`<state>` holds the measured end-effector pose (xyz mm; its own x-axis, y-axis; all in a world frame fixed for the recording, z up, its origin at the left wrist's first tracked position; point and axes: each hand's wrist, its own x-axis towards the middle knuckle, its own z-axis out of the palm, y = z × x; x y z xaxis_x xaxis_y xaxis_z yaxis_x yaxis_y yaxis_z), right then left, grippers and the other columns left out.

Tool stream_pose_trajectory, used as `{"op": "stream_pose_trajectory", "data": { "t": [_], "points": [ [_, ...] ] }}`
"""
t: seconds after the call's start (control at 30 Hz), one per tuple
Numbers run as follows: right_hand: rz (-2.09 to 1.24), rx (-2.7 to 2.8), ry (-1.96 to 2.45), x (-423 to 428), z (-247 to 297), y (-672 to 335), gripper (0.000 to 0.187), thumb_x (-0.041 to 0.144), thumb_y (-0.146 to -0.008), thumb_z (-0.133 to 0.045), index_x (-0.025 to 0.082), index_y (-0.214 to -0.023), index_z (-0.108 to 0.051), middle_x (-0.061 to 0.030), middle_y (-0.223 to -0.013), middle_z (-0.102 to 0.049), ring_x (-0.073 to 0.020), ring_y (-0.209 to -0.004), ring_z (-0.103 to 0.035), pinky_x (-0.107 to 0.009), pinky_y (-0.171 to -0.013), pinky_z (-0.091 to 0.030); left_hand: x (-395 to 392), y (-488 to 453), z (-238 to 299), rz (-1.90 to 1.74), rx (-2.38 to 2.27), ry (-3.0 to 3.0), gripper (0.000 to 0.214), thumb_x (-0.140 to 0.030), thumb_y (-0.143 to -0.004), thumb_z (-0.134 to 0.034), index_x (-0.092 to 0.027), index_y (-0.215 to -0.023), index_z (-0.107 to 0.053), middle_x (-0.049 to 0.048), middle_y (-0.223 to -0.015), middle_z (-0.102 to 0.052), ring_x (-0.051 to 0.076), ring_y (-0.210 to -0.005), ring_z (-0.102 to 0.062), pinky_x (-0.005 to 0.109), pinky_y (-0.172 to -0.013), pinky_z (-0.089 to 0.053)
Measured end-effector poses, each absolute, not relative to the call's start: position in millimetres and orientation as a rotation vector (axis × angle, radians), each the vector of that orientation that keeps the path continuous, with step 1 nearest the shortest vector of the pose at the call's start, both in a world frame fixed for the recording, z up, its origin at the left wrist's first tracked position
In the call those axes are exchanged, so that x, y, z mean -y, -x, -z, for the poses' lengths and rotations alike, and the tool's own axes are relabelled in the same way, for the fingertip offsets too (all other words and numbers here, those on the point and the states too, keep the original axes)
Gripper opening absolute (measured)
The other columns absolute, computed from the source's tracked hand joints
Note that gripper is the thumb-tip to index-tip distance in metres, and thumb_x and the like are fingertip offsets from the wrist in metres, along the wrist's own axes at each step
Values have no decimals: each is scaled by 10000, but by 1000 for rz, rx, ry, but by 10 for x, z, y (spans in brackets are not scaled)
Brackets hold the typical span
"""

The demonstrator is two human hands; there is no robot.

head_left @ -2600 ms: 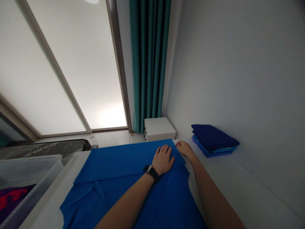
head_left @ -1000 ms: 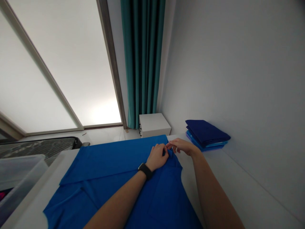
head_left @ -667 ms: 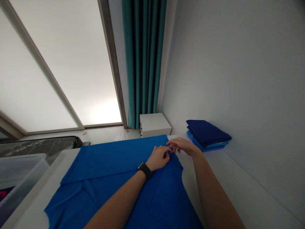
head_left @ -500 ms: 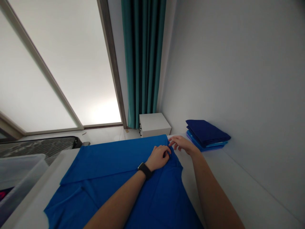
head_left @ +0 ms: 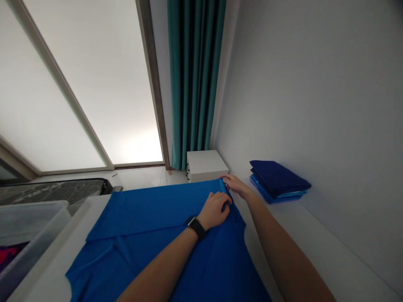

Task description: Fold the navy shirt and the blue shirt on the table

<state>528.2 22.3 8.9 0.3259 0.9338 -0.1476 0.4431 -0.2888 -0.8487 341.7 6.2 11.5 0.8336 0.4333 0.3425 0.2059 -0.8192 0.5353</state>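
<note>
Blue shirt (head_left: 151, 212) lies spread on white table (head_left: 315, 247), centre frame. Left hand (head_left: 214, 211) curled on it, grip unclear; right hand (head_left: 235, 186) at its top corner. Folded navy stack (head_left: 278, 178) right, plastic bin (head_left: 34, 222) lower left. Hands now apart; earlier, fingers met.
</note>
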Motion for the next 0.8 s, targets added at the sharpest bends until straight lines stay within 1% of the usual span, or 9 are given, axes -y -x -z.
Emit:
{"op": "stream_pose_trajectory", "data": {
  "t": [0.07, 0.17, 0.23, 0.3, 0.5, 0.7, 0.8],
  "points": [
    [-854, 1269, 1869, -284, -82, -5304, 327, 157, -790, -447, 144, -1045, -650, 38, -601, -505, -106, -551, -449, -198, -532, -373, -47, -3415, -120, -592, -455, -2563, 234, -113, -836, -441, -224, -968, -599, 26, -1000, -662, 198, -954, -558, 341, -855, -357],
    [-807, 1338, 1876, -356, -45, -5341, 268, 139, -761, -478, 132, -952, -666, 34, -594, -503, -111, -573, -448, -202, -536, -362, -22, -3414, -125, -566, -446, -2612, 272, -137, -863, -438, -227, -1073, -585, 40, -1060, -650, 206, -975, -547, 346, -855, -359],
    [-765, 1370, 1891, -401, -10, -5369, 269, 116, -753, -468, 131, -941, -660, 37, -588, -492, -113, -577, -445, -203, -542, -356, -3, -3416, -122, -570, -433, -2659, 292, -164, -882, -440, -225, -1141, -563, 49, -1063, -638, 210, -976, -541, 347, -850, -359],
    [-722, 1394, 1914, -450, 25, -5396, 287, 96, -754, -452, 127, -959, -650, 42, -586, -477, -114, -568, -439, -207, -542, -349, 13, -3420, -114, -550, -422, -2723, 292, -188, -896, -442, -224, -1165, -551, 55, -1039, -625, 213, -964, -535, 352, -850, -357],
    [-612, 1472, 1985, -577, 81, -5455, 298, 83, -765, -478, 127, -1011, -639, 45, -594, -494, -119, -565, -456, -215, -576, -359, 22, -3427, -69, -483, -402, -2844, 229, -222, -913, -443, -221, -1103, -571, 57, -987, -597, 213, -943, -518, 356, -836, -353],
    [-501, 1522, 2075, -591, 115, -5470, 283, 65, -816, -451, 150, -1012, -637, 14, -666, -557, -130, -630, -502, -221, -639, -376, -3, -3431, -37, -440, -419, -2848, 194, -230, -913, -450, -218, -1044, -592, 60, -978, -593, 213, -942, -513, 356, -833, -354],
    [-463, 1532, 2118, -580, 120, -5458, 279, 82, -840, -457, 150, -1047, -630, -13, -735, -600, -141, -687, -529, -232, -692, -385, -5, -3434, -38, -445, -435, -2828, 182, -228, -908, -459, -218, -1020, -602, 54, -965, -595, 210, -935, -514, 357, -831, -360]
  ]
}}
